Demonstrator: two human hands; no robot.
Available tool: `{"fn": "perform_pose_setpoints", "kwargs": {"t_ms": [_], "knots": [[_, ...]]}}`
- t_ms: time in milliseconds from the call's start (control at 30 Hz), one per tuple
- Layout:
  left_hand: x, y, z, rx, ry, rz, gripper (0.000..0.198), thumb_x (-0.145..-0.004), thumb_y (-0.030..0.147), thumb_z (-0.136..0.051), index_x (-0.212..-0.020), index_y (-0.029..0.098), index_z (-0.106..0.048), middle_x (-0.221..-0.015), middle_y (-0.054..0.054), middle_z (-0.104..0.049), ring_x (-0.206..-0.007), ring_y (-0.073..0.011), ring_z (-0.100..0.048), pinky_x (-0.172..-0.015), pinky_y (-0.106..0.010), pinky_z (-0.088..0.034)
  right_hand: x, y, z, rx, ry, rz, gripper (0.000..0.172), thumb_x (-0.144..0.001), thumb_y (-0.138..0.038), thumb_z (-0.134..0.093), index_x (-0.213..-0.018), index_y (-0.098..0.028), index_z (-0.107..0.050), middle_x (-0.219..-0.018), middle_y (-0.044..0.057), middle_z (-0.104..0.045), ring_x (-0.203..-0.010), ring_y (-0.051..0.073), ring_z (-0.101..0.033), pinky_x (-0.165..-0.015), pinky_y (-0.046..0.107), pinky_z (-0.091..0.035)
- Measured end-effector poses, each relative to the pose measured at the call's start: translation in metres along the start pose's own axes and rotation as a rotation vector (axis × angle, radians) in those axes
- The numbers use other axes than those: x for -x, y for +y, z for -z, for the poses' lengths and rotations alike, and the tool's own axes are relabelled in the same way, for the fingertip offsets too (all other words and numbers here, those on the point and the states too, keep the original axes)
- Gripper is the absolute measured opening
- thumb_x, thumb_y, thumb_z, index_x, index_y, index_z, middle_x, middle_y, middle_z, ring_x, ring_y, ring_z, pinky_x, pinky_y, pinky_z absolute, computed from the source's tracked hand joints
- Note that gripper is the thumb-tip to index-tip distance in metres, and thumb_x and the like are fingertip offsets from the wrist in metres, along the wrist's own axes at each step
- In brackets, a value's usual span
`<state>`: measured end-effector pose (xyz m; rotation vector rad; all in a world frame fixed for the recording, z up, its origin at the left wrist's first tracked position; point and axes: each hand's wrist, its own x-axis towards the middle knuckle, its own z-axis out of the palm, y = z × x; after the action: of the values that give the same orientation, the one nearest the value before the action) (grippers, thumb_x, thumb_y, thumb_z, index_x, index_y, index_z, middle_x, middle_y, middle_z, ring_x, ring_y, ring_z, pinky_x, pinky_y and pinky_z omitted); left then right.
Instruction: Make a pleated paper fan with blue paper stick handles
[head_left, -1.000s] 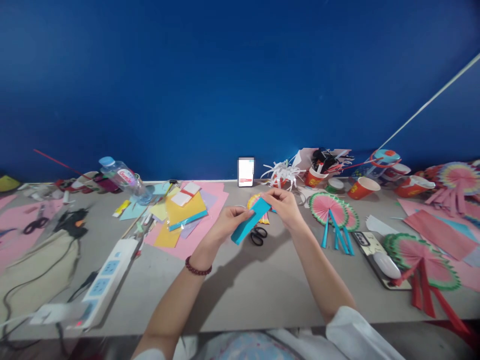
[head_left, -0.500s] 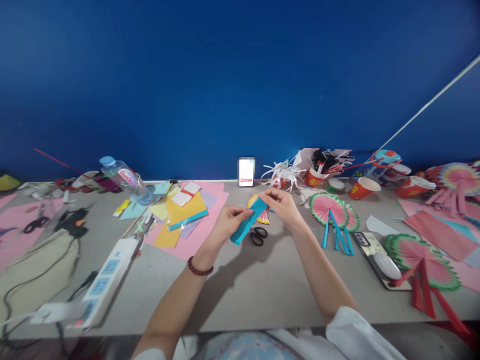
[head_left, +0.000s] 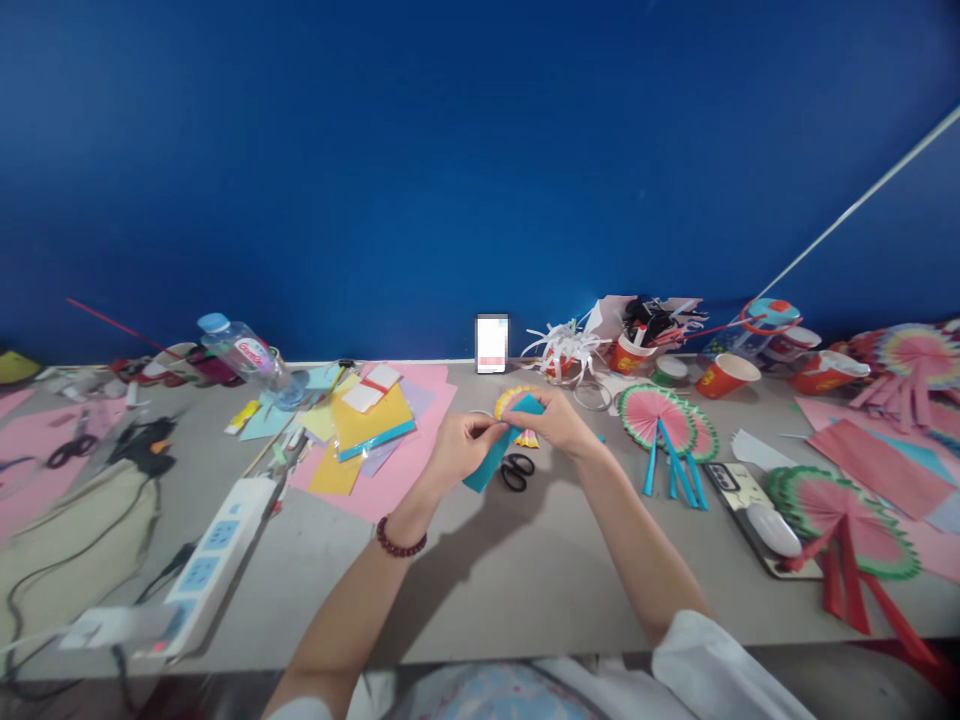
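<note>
Both hands pinch one blue paper strip above the middle of the table. My left hand is closed on its near edge, thumb against finger. My right hand is closed on it too, further up, and its fingers almost meet those of the left. The strip slants from lower left to upper right, and the fingers hide its middle. Just below the hands lie black-handled scissors, their blades hidden. Behind the hands, partly covered, is a yellow and pink pleated paper fan.
A phone stands upright against the blue wall. Coloured paper sheets, a plastic bottle and a power strip are on the left. Rightward are watermelon-coloured paper fans, paper cups and a mouse on another phone.
My right hand has moved left and down along the blue paper strip, closer to my left hand. The strip's top end now shows above the right fingers. The left hand has barely shifted.
</note>
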<state>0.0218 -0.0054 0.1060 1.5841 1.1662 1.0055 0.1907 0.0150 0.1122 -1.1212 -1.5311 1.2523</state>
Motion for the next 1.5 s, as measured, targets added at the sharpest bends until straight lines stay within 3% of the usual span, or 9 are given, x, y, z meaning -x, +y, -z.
{"fn": "perform_pose_setpoints", "kwargs": {"t_ms": [200, 300, 467, 767, 1067, 1500], "knots": [[-0.001, -0.001, 0.002, 0.027, -0.035, 0.039, 0.034, -0.073, 0.045, -0.062, -0.064, 0.013, -0.071, -0.054, -0.001, -0.059, -0.052, -0.0129, -0.049, -0.047, -0.022, -0.032, 0.000, -0.001, 0.001, 0.016, -0.015, 0.006, 0.025, -0.067, -0.042, -0.071, -0.071, -0.017, -0.073, -0.070, 0.003, -0.068, -0.067, 0.016, -0.060, -0.061, 0.026, -0.046], [0.000, 0.002, 0.002, 0.071, -0.051, 0.098, 0.035, -0.071, 0.047, -0.064, -0.068, 0.013, -0.072, -0.058, -0.002, -0.062, -0.054, -0.0138, -0.053, -0.048, -0.023, -0.037, 0.000, -0.001, 0.002, -0.017, 0.010, 0.013, 0.027, -0.068, -0.044, -0.070, -0.069, -0.017, -0.073, -0.070, 0.003, -0.068, -0.069, 0.017, -0.061, -0.063, 0.027, -0.046], [-0.003, 0.003, 0.005, 0.240, -0.176, 0.264, 0.042, -0.068, 0.051, -0.067, -0.081, 0.012, -0.073, -0.073, -0.008, -0.070, -0.061, -0.0168, -0.060, -0.056, -0.026, -0.046, 0.001, -0.003, 0.001, -0.047, 0.106, -0.018, 0.027, -0.067, -0.043, -0.072, -0.062, -0.017, -0.071, -0.065, 0.002, -0.067, -0.065, 0.016, -0.060, -0.062, 0.027, -0.045], [-0.009, -0.005, 0.011, 0.301, -0.168, 0.228, 0.037, -0.067, 0.049, -0.070, -0.077, 0.013, -0.074, -0.068, -0.008, -0.071, -0.063, -0.0172, -0.063, -0.060, -0.026, -0.047, -0.003, 0.002, 0.013, -0.064, 0.264, -0.092, 0.036, -0.060, -0.050, -0.073, -0.063, -0.014, -0.069, -0.054, -0.001, -0.059, -0.052, 0.011, -0.051, -0.052, 0.024, -0.041], [-0.011, -0.012, 0.010, 0.331, -0.138, 0.230, 0.036, -0.067, 0.050, -0.070, -0.070, 0.014, -0.074, -0.064, -0.007, -0.070, -0.057, -0.0156, -0.061, -0.054, -0.024, -0.044, -0.002, 0.001, 0.011, -0.118, 0.269, -0.104, 0.035, -0.059, -0.049, -0.074, -0.061, -0.014, -0.067, -0.053, -0.001, -0.056, -0.051, 0.011, -0.050, -0.052, 0.025, -0.042], [-0.012, -0.013, 0.010, 0.269, -0.114, 0.192, 0.031, -0.062, 0.045, -0.074, -0.068, 0.014, -0.074, -0.064, -0.007, -0.070, -0.057, -0.0156, -0.060, -0.054, -0.024, -0.045, -0.004, 0.006, 0.013, -0.019, 0.248, -0.080, 0.034, -0.062, -0.048, -0.072, -0.061, -0.014, -0.068, -0.053, -0.001, -0.057, -0.050, 0.010, -0.048, -0.050, 0.025, -0.040]]}}
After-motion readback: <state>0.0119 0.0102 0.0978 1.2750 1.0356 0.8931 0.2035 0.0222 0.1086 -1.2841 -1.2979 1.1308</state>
